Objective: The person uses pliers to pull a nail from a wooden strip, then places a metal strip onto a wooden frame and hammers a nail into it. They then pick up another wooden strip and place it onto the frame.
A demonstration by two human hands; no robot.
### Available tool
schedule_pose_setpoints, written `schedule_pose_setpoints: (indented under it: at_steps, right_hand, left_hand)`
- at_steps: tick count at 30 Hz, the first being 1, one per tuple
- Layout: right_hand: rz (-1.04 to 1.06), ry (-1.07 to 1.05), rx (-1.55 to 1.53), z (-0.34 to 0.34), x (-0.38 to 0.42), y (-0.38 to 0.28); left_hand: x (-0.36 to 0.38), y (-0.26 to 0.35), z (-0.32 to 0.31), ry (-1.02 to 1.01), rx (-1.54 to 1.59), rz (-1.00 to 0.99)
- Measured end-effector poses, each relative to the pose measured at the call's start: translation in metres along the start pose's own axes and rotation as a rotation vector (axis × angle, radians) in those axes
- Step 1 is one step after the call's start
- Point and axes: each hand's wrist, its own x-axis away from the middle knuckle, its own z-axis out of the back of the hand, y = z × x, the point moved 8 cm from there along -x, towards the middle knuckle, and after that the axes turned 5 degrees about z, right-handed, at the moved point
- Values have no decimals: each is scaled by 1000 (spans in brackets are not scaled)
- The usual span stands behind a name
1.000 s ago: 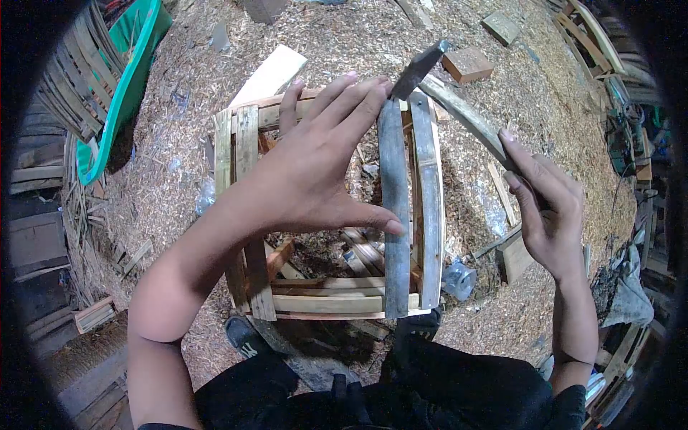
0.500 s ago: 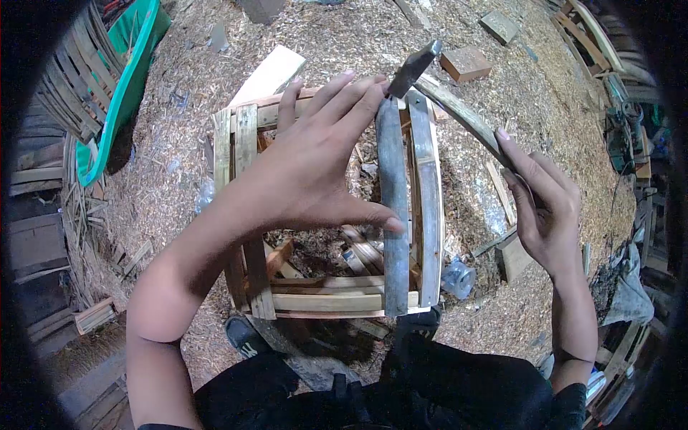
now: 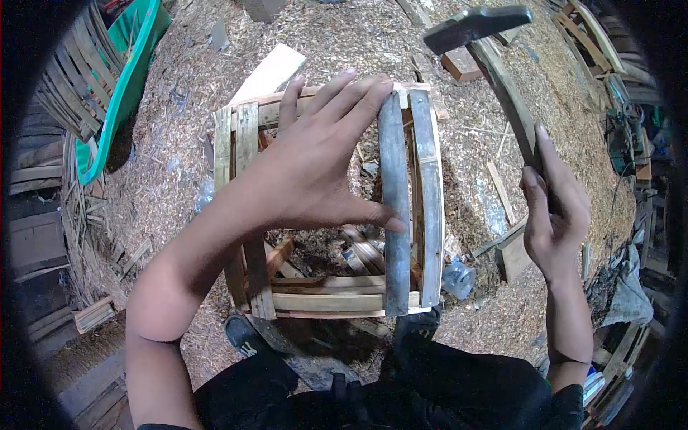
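Note:
A slatted wooden crate frame (image 3: 330,304) lies below me, with a grey slat (image 3: 395,186) along its right part. My left hand (image 3: 322,150) is spread over the frame. Its thumb rests on the grey slat, and its fingertips reach the far rail beside that slat's end. To the right, my right hand (image 3: 559,208) is closed around the wooden handle of a hammer (image 3: 479,27). The hammer's dark metal head is raised, beyond the frame's far right corner and apart from it.
Wood shavings cover the ground (image 3: 193,143). A pale board (image 3: 269,73) and a wood block (image 3: 462,64) lie past the frame. A green container (image 3: 129,93) stands at left. A clear plastic bottle (image 3: 457,278) lies beside the frame; my shoes (image 3: 246,337) are at its near side.
The hammer has lifted away from the far end of the grey slat, up and to the right. My right hand has shifted slightly right; my left hand stays in place.

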Motion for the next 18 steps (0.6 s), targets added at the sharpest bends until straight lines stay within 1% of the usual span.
schedule_pose_setpoints:
  at_steps: [2, 3, 4, 7, 8, 10, 11, 12, 14, 15, 16, 18]
  right_hand:
    - [15, -55, -2, -7, 7, 3]
    - [-137, -269, 6, -17, 10, 5]
    - [-138, -266, 8, -18, 10, 5]
    - [-103, -147, -27, -14, 10, 7]
    - [-103, -148, -30, -14, 9, 7]
    - [-26, 32, 38, 5, 3, 0]
    - [-16, 54, 51, 8, 2, -2]
    - [-16, 55, 52, 9, 2, -3]
    - [-118, -255, 32, -13, 5, 1]
    - [-149, -304, 65, -15, 2, -1]
    - [-150, -302, 66, -16, 4, 1]
    - [-128, -186, 2, -12, 8, 5]
  left_hand:
    - [0, -1, -1, 5, -1, -1]
    - [-1, -1, -1, 10, -3, -2]
    - [-1, -1, -1, 10, -4, -6]
    - [0, -3, -3, -2, -15, 5]
    - [-1, -2, -4, 11, -30, -20]
    - [-1, -2, -4, 26, -43, -43]
    - [-1, -2, -4, 28, -44, -41]
    - [-1, -2, -4, 31, -46, -40]
    - [-1, -2, -4, 31, -50, -39]
    - [-1, -1, -4, 31, -55, -38]
    - [-1, 0, -3, 31, -56, -41]
    - [-1, -2, -2, -5, 1, 14]
